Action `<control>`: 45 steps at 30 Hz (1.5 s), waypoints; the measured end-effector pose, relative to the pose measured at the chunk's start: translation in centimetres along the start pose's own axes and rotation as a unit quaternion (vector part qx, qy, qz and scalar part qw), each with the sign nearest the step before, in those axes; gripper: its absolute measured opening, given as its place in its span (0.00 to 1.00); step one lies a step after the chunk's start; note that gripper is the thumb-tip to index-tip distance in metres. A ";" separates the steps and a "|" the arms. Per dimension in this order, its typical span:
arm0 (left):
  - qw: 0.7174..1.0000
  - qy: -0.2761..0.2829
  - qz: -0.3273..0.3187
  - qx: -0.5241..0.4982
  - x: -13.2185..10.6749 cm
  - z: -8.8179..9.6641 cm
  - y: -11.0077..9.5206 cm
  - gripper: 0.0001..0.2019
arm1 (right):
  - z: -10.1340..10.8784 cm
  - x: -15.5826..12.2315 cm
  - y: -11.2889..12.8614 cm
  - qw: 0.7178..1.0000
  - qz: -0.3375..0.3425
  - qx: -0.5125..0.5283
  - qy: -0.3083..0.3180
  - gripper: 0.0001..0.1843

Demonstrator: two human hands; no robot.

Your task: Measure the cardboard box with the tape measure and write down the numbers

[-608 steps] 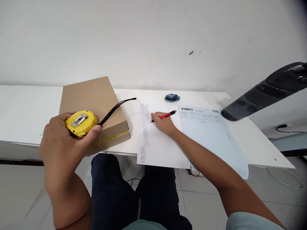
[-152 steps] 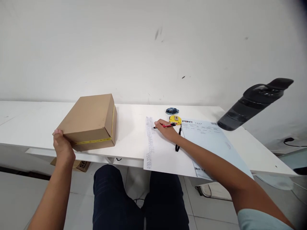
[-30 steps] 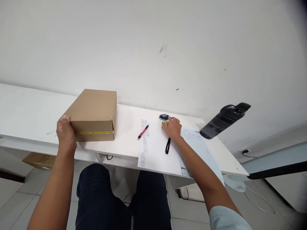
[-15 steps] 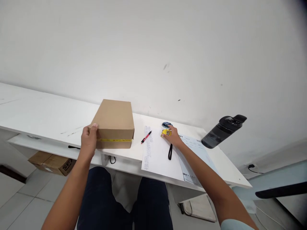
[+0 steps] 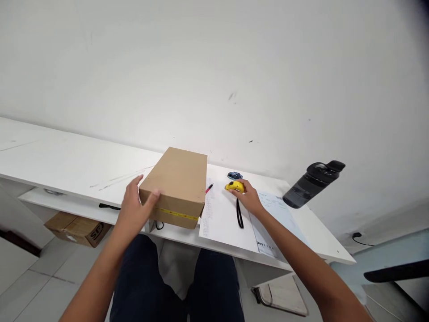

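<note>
Worktop (image 5: 67, 163) is long and white, set against a white wall. The cardboard box (image 5: 177, 185) sits near its front edge, turned at an angle, w/ a yellow strip (image 5: 176, 213) across the near face. Just right of the box lies a white sheet (image 5: 223, 221) w/ a column of small writing down its left edge. The box's right corner covers part of that edge and most of a red pen (image 5: 209, 188), so only the pen's tip end shows.

The yellow tape measure (image 5: 234, 186) rests on the sheet's far part, its black strap (image 5: 239, 213) trailing toward the person. A small dark round item (image 5: 234, 175) sits just behind it. A printed form (image 5: 273, 212) overlaps the sheet's right side and hangs over the front edge. A dark bottle (image 5: 311, 185) shows at far right, leaning; can't tell what it rests on. Below the worktop there's a low shelf, and a 2nd carton (image 5: 75, 228) is on the floor at left.

Left hand (image 5: 134, 210) is at the box's near left corner, forearm coming up from bottom left. Its fingers (image 5: 136, 183) are spread along the left side and the thumb is on the near face, laid against the box rather than clenched round it; some blur here.

Right hand (image 5: 250, 197) reaches in from bottom right w/ the arm nearly straight, fingers curled onto the tape measure's right side and gripping it where it lies. Nothing lies btw either hand and what it touches.
</note>
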State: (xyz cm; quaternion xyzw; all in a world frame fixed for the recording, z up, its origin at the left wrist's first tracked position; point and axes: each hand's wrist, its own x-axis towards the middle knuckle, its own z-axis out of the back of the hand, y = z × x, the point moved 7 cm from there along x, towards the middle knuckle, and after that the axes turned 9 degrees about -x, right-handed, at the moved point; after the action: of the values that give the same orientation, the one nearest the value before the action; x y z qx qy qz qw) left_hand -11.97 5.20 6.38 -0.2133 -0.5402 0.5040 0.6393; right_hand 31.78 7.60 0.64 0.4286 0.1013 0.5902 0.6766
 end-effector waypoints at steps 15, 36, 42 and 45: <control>0.773 0.086 -0.596 0.200 -8.0 -3.2 -15.8 0.13 | 0.5 -10.3 19.2 0.920 0.033 0.311 0.235 0.24; 0.914 0.120 -0.338 0.192 0.2 2.3 -4.1 0.20 | 2.3 -7.8 17.5 0.975 0.217 0.047 0.022 0.17; 0.874 0.092 -0.405 0.254 -0.5 1.9 -3.4 0.26 | 2.4 -7.7 17.5 0.976 0.210 0.042 0.029 0.17; 0.857 0.067 -0.440 0.260 -0.3 2.3 -3.4 0.25 | 2.4 -7.8 17.3 0.977 0.203 0.047 0.040 0.17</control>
State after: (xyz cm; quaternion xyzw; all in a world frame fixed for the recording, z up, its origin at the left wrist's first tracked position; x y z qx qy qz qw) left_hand -12.64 2.98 9.73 0.1877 -0.3825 0.2763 0.8615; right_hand 18.80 -1.49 11.31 0.4478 0.0667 0.7263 0.5172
